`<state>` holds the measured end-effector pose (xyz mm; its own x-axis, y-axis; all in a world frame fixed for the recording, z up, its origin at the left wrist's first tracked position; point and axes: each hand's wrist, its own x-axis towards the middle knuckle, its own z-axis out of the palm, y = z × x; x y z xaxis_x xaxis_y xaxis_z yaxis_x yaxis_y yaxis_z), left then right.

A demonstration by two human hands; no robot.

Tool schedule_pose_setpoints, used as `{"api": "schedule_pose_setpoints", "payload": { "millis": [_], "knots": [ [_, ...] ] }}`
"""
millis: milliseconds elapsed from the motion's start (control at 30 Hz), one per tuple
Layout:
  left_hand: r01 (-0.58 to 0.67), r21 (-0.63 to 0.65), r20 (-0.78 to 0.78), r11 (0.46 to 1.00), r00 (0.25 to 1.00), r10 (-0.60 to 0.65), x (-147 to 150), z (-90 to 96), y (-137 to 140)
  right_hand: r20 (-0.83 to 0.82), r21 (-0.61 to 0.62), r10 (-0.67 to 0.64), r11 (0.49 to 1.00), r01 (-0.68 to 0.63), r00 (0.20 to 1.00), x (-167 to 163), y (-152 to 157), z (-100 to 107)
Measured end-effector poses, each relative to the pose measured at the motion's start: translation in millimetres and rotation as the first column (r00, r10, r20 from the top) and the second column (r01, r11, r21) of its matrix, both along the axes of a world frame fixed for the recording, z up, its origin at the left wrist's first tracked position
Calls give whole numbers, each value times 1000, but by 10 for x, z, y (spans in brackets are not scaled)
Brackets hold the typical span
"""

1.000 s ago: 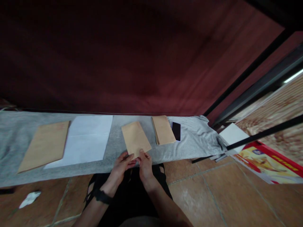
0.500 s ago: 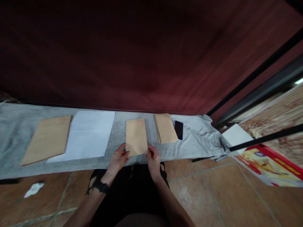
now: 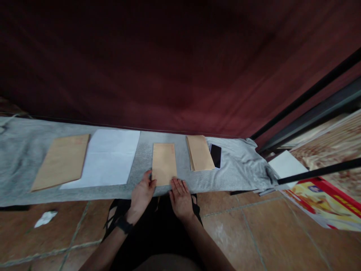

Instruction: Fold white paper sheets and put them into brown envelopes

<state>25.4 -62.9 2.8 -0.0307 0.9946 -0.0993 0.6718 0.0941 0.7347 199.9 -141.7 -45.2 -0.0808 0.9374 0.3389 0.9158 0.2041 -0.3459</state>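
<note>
A brown paper envelope [image 3: 164, 162] with small red print at its upper right lies on the grey cloth in front of me. My left hand [image 3: 143, 192] pinches its lower left edge between thumb and fingers. At the lower right corner, my right hand [image 3: 181, 197] rests with its fingers stretched out flat over the paper. To the right is a stack of brown envelopes [image 3: 200, 153], slightly fanned, beside a dark-screened phone [image 3: 216, 155]. On the left, another pile of brown envelopes [image 3: 63, 160] partly covers white paper sheets [image 3: 113, 158].
The grey cloth [image 3: 239, 177] covers a long narrow surface backed by a dark red curtain [image 3: 169, 75]. Black metal bars [image 3: 318, 171] and a red and yellow box [image 3: 327, 203] stand at the right. A white scrap [image 3: 46, 218] lies on the tiled floor.
Red print now shows on the envelope, where its face looked plain before. My right hand has gone from holding the envelope's right edge to lying flat on its corner. The view shifted slightly.
</note>
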Motion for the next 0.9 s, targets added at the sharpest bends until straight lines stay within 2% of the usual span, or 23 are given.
{"api": "schedule_pose_setpoints", "payload": {
  "millis": [100, 167, 267, 333, 500, 633, 767, 900],
  "knots": [
    [140, 189, -242, 972, 966, -92, 93, 18, -34, 10, -9, 16, 1000, -16, 1000, 20, 4, 0],
    [302, 290, -285, 908, 933, -220, 215, 2, 24, 11, -13, 24, 1000, -23, 1000, 27, 5, 7],
    [494, 336, -336, 802, 858, -388, 439, -67, 223, 10, -6, 28, 1000, -28, 1000, 23, 8, 3],
    [543, 313, -403, 779, 819, -409, 568, -133, 388, 13, 9, 15, 1000, -15, 1000, 15, 13, -12],
    [551, 235, -508, 801, 772, -382, 728, -279, 734, -6, 43, 16, 999, -15, 1000, 5, 19, -40],
    [577, 219, -532, 787, 747, -400, 776, -310, 906, -23, 27, 27, 999, -26, 999, 15, 11, -11],
    [573, 204, -543, 794, 741, -395, 813, -309, 1004, -21, 10, 33, 999, -33, 999, 19, 13, 17],
    [584, 192, -551, 789, 729, -406, 782, -326, 966, -20, 7, 34, 999, -34, 999, 18, 16, 25]
  ]
}}
